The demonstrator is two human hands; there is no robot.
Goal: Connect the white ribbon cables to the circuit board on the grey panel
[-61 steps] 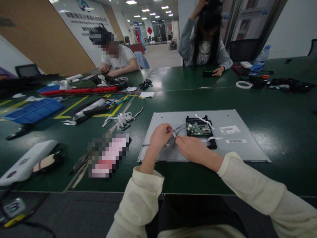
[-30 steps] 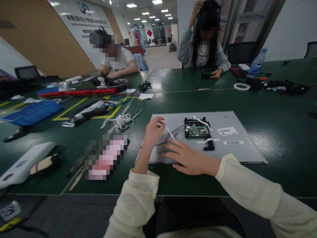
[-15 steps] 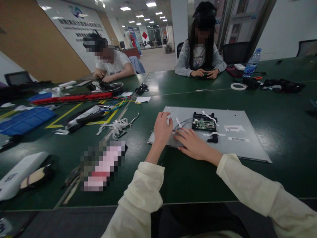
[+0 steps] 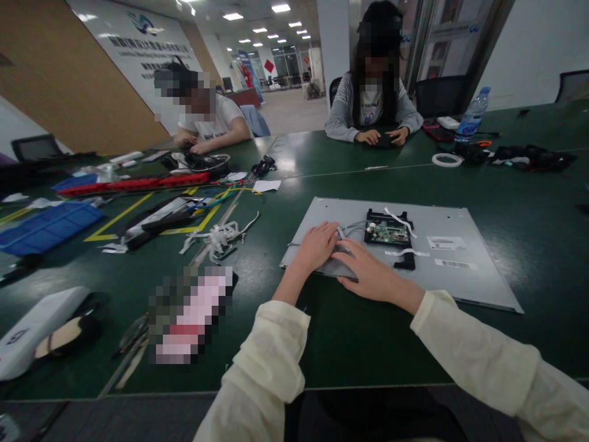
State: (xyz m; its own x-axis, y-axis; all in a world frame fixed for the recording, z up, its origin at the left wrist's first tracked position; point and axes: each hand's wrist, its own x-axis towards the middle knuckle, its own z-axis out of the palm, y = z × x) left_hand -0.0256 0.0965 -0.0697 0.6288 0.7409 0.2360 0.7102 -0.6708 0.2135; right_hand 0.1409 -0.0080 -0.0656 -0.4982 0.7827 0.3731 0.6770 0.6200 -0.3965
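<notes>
A grey metal panel [image 4: 451,276] lies on the green table [image 4: 368,344] in front of me. On it sits a small green circuit board [image 4: 387,232] in a black frame, with grey wires [image 4: 352,227] and white tape strips. My left hand [image 4: 316,247] lies flat on the panel's near-left part, fingers stretched out over the wires. Just right of it, my right hand [image 4: 367,274] rests flat on the panel's near edge, fingers spread. Neither hand holds anything.
Two people sit across the table, a person in a white shirt [image 4: 211,120] and a person in grey [image 4: 372,104]. White tape scraps [image 4: 221,233], a blue tray [image 4: 43,226], a red strip [image 4: 133,182], a tape roll [image 4: 446,160] and a water bottle [image 4: 472,116] lie around.
Both hands let go of the wires and tape and flattened on the panel. The panel's near-left corner slid away from me and to the right.
</notes>
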